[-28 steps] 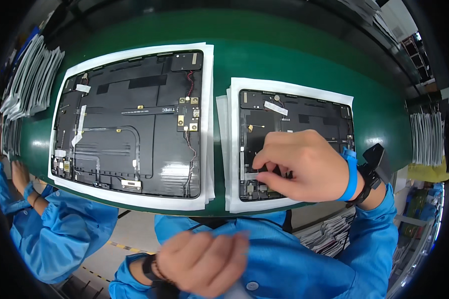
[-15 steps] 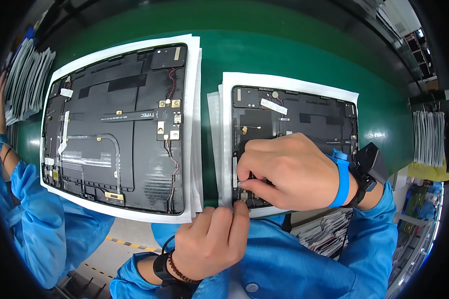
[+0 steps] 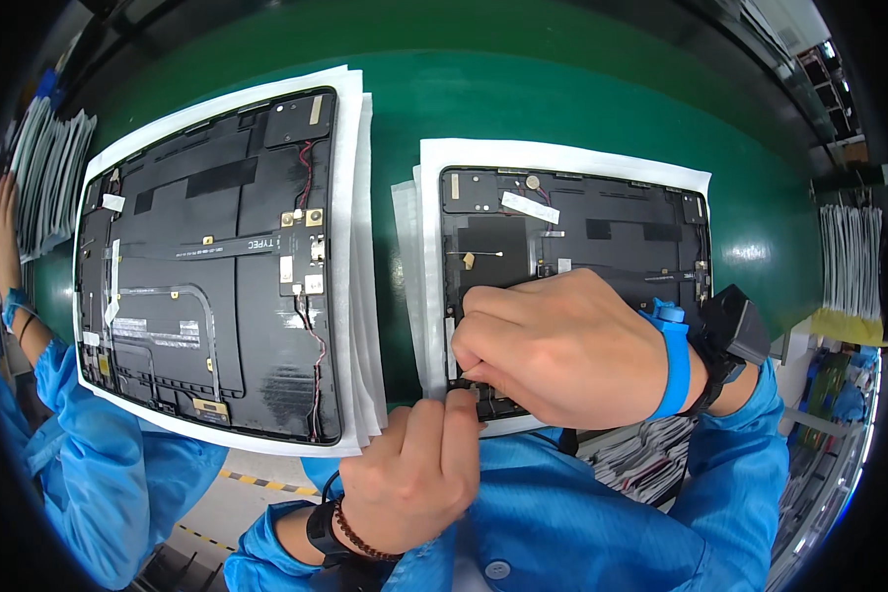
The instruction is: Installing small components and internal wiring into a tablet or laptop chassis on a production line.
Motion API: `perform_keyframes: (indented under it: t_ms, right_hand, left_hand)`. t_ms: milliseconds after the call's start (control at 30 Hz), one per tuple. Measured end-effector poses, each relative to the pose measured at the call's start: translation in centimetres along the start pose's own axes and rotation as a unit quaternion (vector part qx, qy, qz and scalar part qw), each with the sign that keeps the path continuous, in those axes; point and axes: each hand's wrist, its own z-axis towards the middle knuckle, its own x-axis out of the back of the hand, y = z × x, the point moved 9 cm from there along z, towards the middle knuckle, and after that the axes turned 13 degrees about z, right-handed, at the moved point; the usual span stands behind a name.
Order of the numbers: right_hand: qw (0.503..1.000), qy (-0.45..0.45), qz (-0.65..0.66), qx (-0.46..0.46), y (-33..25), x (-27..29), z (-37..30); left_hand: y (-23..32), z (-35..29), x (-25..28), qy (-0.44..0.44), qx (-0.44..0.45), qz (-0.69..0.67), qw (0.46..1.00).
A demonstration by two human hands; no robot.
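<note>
A black tablet back housing (image 3: 622, 232) with cables and small boards inside lies on white foam sheets (image 3: 562, 156) in front of me. My right hand (image 3: 553, 345) is bent over its lower left part, thumb and index finger pinched together at the left edge. Whatever sits in that pinch is hidden by my fingers. My left hand (image 3: 414, 469) is closed beside the near left corner, its fingertips touching the edge; I cannot make out anything in them. On the upper part of the housing is a white label strip (image 3: 530, 207).
To the left, a second, larger-looking black tablet housing (image 3: 237, 335) rests on stacked white foam sheets (image 3: 350, 296). Both lie on a green table mat (image 3: 464, 89). Upright sheet stacks stand at the far left (image 3: 54, 178) and right (image 3: 851, 261). A co-worker's hand (image 3: 3, 222) touches the left stack.
The view has shifted slightly, so both housings appear a little further left. My right hand has turned slightly, its pinch staying near the left edge. The left hand remains by the corner.
</note>
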Motion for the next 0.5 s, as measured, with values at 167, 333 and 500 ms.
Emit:
perform_keyframes:
  t_ms: [167,333,500]
  right_hand:
    - [1.0,-0.013,0.002,0.007,0.2,0.1,-0.1]
    - [1.0,0.002,0.02,0.012,0.6,0.0,-0.5]
    - [0.998,0.0,0.057,0.021,0.9,0.3,-0.4]
  left_hand:
    - [-1.0,-0.9,-0.3,-0.016,0.009,-0.073,0.997]
    - [-1.8,-0.7,0.2,0.037,0.069,-0.144,0.986]
    - [-1.8,0.0,-0.5,0.043,0.1,-0.106,0.988]
